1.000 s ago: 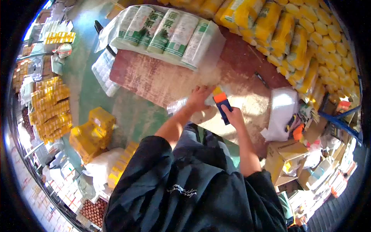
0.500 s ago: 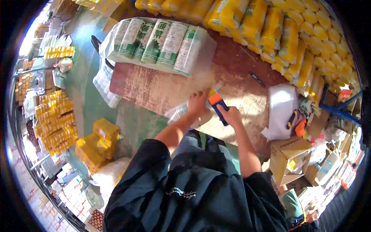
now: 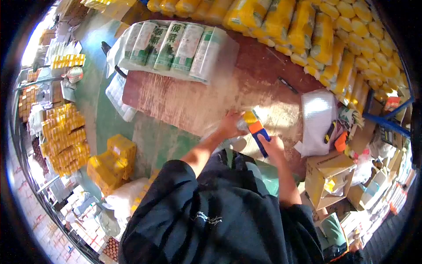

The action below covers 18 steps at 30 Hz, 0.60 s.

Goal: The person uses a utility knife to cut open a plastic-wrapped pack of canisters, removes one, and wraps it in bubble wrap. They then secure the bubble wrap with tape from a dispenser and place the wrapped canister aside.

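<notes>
While the right hand (image 3: 275, 147) grips the blue-and-orange tool (image 3: 256, 131) by its blue part, the yellow end lies near the left hand (image 3: 230, 126). Whether the left fingers are closed, I cannot tell.

Yellow packs (image 3: 322, 39) are cut off above (the right hand (image 3: 274, 148) hides part of the dispenser (image 3: 259, 135)).
</notes>
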Available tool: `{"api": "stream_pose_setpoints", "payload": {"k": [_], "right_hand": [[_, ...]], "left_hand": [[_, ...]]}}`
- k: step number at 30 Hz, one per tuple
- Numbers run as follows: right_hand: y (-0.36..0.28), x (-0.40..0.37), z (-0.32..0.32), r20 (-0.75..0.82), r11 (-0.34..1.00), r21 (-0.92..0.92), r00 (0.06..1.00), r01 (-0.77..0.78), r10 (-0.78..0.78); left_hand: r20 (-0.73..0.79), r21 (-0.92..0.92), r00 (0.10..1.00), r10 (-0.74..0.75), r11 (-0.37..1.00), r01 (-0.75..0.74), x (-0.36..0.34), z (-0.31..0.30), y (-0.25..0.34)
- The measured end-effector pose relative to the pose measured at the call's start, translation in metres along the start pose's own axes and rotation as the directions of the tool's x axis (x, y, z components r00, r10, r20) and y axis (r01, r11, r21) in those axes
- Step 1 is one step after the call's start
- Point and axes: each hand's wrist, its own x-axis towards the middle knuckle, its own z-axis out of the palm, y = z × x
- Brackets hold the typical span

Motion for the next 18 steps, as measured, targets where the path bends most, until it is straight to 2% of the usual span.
{"api": "stream_pose_setpoints", "payload": {"k": [1,4,5,6,9,10,13,14,16,17,18], "right_hand": [[0.004,0.008,0.008,0.016,0.998,0.057,1.000,-0.013,0.012],[0.005,0.034,0.039,0.049,0.962,0.273,0.999,-0.030,0.018],[-0.003,0.030,0.034,0.069,0.960,0.275,0.997,-0.045,0.027],[-0.016,0.019,0.021,0.088,0.959,0.275,0.995,-0.061,0.038],[-0.002,0.017,0.015,0.065,0.967,0.252,0.997,-0.045,0.029],[0.001,0.010,0.006,0.060,0.967,0.253,0.998,-0.034,0.020],[0.003,0.018,0.006,0.040,0.979,0.205,0.999,-0.001,-0.007],[0.001,0.029,0.011,0.030,0.983,0.181,0.999,0.012,-0.018],[0.000,0.051,0.024,-0.012,0.993,0.089,0.997,0.079,-0.078],[-0.002,0.056,0.025,-0.013,0.990,0.103,0.996,0.092,-0.092],[-0.005,0.058,0.027,-0.015,0.988,0.117,0.995,0.102,-0.101]], "left_hand": [[0.026,0.031,0.999,0.019,0.999,-0.019,0.001,-0.010,0.005],[-0.013,0.134,0.978,-0.208,0.969,0.207,-0.015,-0.033,0.063],[-0.037,0.149,0.962,-0.269,0.951,0.271,-0.021,-0.039,0.085],[-0.031,0.249,0.958,-0.284,0.927,0.282,-0.025,-0.040,0.097],[-0.064,0.325,0.960,-0.271,0.904,0.277,-0.018,0.002,0.058],[0.006,0.306,0.951,-0.310,0.906,0.294,-0.010,-0.004,0.056],[0.195,0.016,0.971,-0.139,0.990,0.139,0.015,-0.027,0.016],[0.230,0.029,0.943,-0.241,0.970,0.241,0.017,-0.034,0.020],[0.040,0.199,0.956,-0.289,0.940,0.276,0.004,-0.050,0.063],[-0.057,0.282,0.953,-0.298,0.911,0.302,-0.006,-0.049,0.078],[-0.263,0.382,0.956,-0.131,0.896,0.228,-0.015,-0.026,0.068]]}}
